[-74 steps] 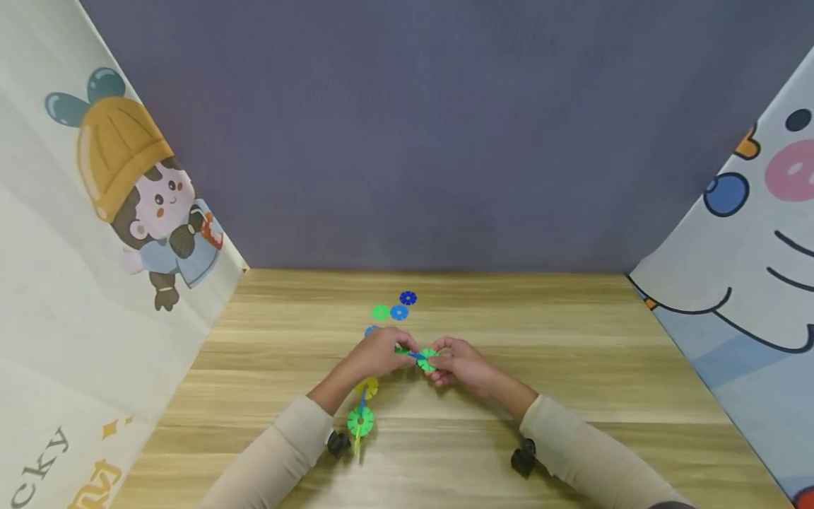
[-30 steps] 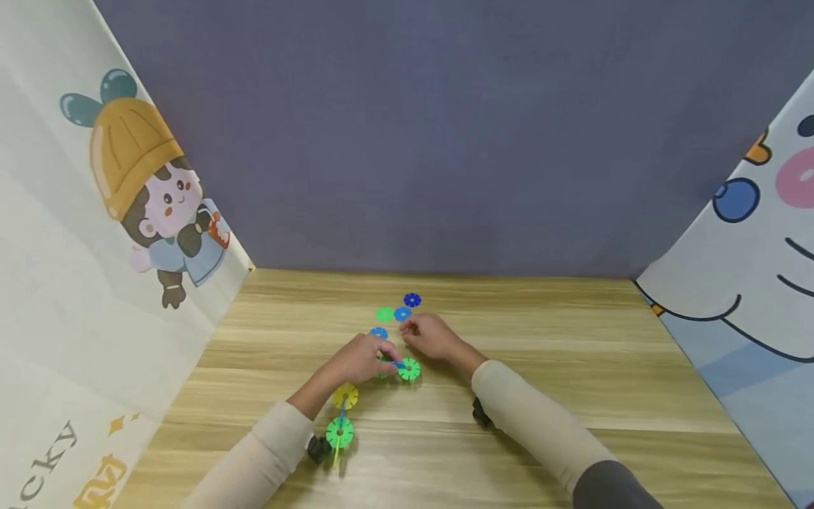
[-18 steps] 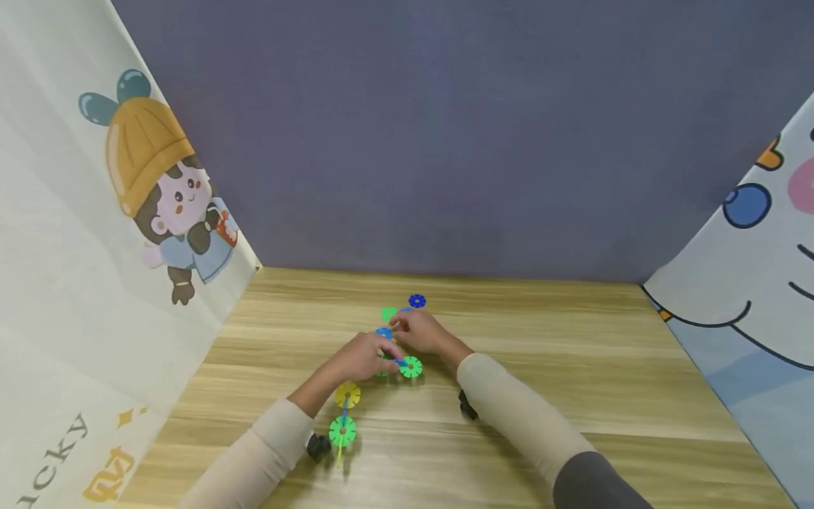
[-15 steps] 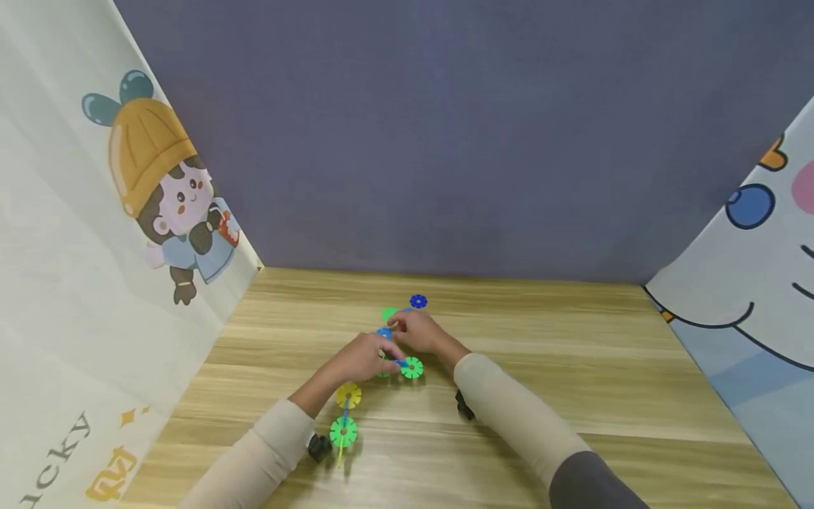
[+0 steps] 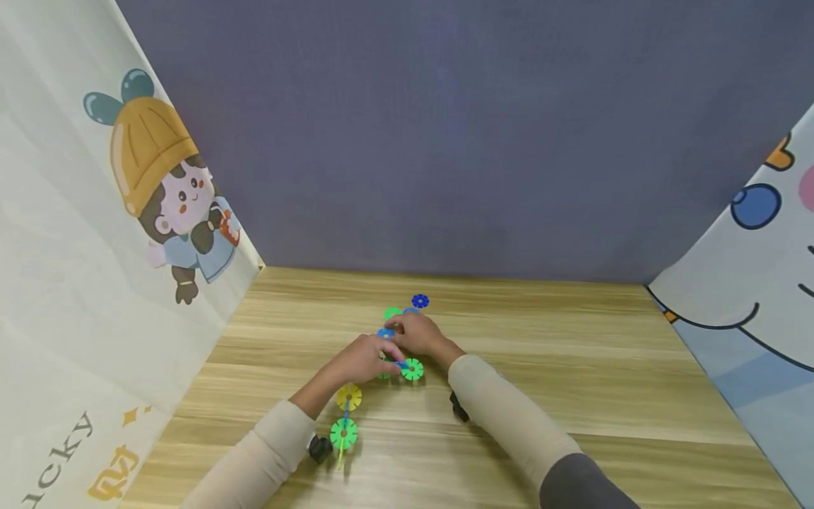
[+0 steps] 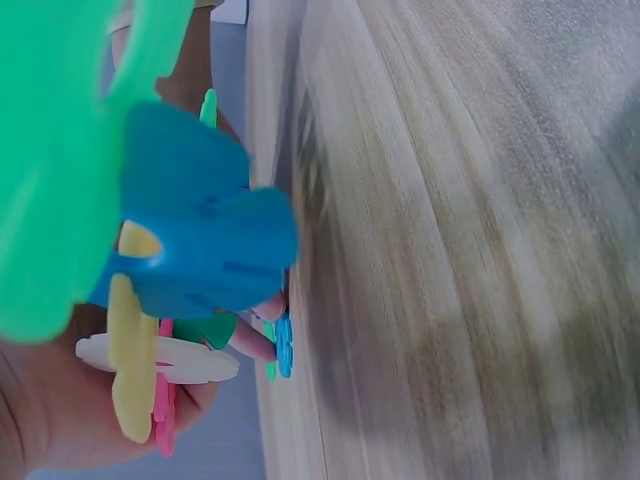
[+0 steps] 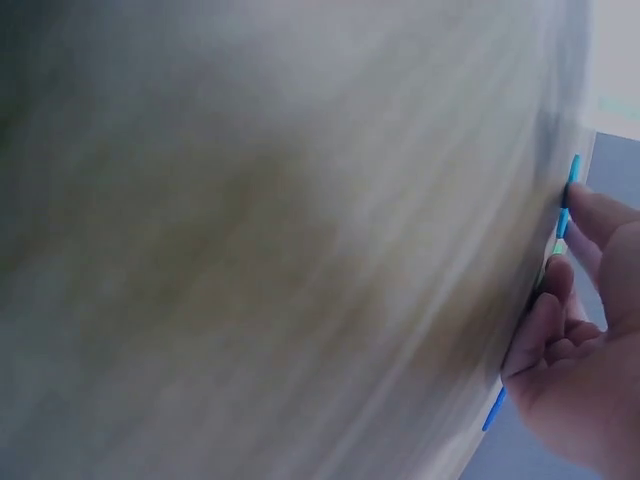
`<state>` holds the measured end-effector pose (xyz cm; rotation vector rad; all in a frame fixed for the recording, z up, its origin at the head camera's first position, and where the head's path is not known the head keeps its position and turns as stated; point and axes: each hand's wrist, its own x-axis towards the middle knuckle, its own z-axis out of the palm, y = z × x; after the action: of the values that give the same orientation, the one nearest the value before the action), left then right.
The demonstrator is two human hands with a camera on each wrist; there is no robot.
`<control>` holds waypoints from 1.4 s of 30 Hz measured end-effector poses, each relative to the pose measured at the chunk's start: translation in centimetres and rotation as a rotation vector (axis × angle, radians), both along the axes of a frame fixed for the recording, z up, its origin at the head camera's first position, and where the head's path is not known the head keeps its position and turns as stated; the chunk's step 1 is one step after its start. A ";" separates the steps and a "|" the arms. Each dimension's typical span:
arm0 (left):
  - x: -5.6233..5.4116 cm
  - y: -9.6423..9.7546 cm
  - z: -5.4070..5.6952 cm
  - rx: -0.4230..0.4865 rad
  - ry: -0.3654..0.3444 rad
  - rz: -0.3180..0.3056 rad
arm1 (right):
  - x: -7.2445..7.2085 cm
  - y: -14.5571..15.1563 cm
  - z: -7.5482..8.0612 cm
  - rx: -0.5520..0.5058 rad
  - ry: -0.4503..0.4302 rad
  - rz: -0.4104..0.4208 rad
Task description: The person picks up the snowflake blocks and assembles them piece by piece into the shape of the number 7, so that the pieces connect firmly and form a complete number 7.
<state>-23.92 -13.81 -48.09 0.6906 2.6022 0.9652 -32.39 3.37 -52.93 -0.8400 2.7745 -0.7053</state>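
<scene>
Left hand [image 5: 367,358] pinches a multicoloured chain of slotted plastic discs [image 5: 346,411] over the bench [image 5: 540,367]; right hand [image 5: 416,334], fingers parted, touches a flat round blue slotted disc [image 5: 385,330] lying there. Probably feather-light, stiffish, kinda slick, so grab rims.

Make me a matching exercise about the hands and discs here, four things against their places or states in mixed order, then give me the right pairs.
Column one
1. left hand
2. right hand
3. dark blue disc
4. yellow disc

Column two
A. between the person's left wrist area and a green disc, in the head view
B. holding linked discs
C. farthest disc from the person, on the table
D. fingertips at a light blue disc

Pairs: 1-B, 2-D, 3-C, 4-A
</scene>
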 end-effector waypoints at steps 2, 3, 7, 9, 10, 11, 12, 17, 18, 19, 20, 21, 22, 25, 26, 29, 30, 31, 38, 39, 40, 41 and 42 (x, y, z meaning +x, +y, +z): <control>0.0 0.0 0.0 0.000 0.000 0.001 | 0.1 0.0 0.1 0.009 0.000 -0.006; 0.0 0.1 0.0 0.003 -0.001 -0.002 | 0.1 0.1 0.1 0.008 -0.002 -0.014; 0.1 0.4 0.1 0.021 -0.008 -0.006 | 0.3 0.5 0.3 -0.025 -0.033 -0.059; 0.1 0.5 0.2 0.027 -0.018 -0.003 | 0.3 0.7 0.3 -0.067 -0.048 -0.076; 0.1 0.5 0.3 0.028 -0.020 0.000 | 0.4 0.7 0.4 -0.085 -0.054 -0.082; 0.1 0.6 0.3 0.029 -0.022 0.000 | 0.4 0.8 0.4 -0.104 -0.060 -0.087; 0.1 0.6 0.3 0.029 -0.021 -0.001 | 0.4 0.9 0.4 -0.124 -0.063 -0.089; 0.1 0.9 0.3 0.027 -0.013 -0.014 | 0.5 1.7 0.5 -0.172 -0.078 -0.085; 0.0 0.9 0.3 0.024 -0.008 -0.016 | 0.6 2.0 0.6 -0.180 -0.080 -0.078; 0.0 1.0 0.2 0.023 -0.005 -0.016 | 0.6 2.3 0.6 -0.179 -0.079 -0.071; -0.1 1.0 0.1 0.024 -0.004 -0.015 | 0.7 2.6 0.5 -0.180 -0.072 -0.064; -0.1 1.1 0.1 0.026 -0.004 -0.014 | 0.7 2.9 0.5 -0.181 -0.069 -0.058; -0.1 1.1 0.1 0.026 -0.005 -0.011 | 0.8 3.2 0.6 -0.183 -0.063 -0.046; -0.2 1.3 0.0 0.031 -0.006 -0.007 | 1.1 4.2 0.6 -0.182 -0.038 -0.017; -0.2 1.3 -0.1 0.033 -0.009 -0.008 | 1.3 4.6 0.7 -0.183 -0.031 -0.010; -0.2 1.4 -0.1 0.038 -0.027 0.000 | 1.8 5.6 0.8 -0.197 -0.032 -0.002; -0.2 1.4 -0.1 0.040 -0.031 0.003 | 2.0 6.0 0.9 -0.200 -0.032 -0.004; -0.2 1.4 -0.1 0.042 -0.038 0.007 | 2.2 6.3 0.9 -0.208 -0.034 -0.004; -0.2 1.6 0.0 0.049 -0.055 0.027 | 3.6 8.5 1.6 -0.248 -0.020 0.025; -0.2 1.6 0.0 0.049 -0.053 0.028 | 3.8 8.7 1.7 -0.254 -0.013 0.031; -0.3 1.7 0.0 0.051 -0.052 0.028 | 4.0 8.9 1.8 -0.255 -0.005 0.035; -0.3 1.7 0.0 0.051 -0.049 0.027 | 4.2 9.2 1.8 -0.258 0.004 0.039; -0.4 1.7 -0.1 0.050 -0.042 0.026 | 4.3 9.4 1.9 -0.261 0.008 0.042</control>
<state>-24.27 -12.10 -48.15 0.6424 2.5647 1.0443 -28.04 12.73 -51.02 -0.9444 2.7002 -1.0747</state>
